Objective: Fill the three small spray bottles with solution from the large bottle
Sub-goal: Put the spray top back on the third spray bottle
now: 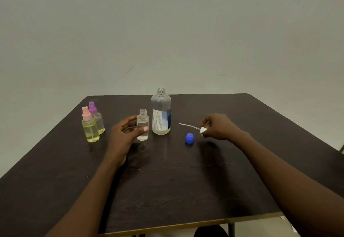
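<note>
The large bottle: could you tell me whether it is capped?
Uncapped: the large bottle shows a bare threaded neck; a blue cap lies nearby.

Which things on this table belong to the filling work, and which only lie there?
Job: large bottle, open small bottle in left hand, white spray head in right hand, pink-capped spray bottle, purple-capped spray bottle, blue cap.
Lying about: nothing beyond the table.

Dim, flat indoor light w/ greenish cast; grainy wall [167, 32]. Soft, blurry shadows and a faint sheen on the dark desk [167, 190]. Wide-angle bend at edges, pic slightly soft overall.
</note>
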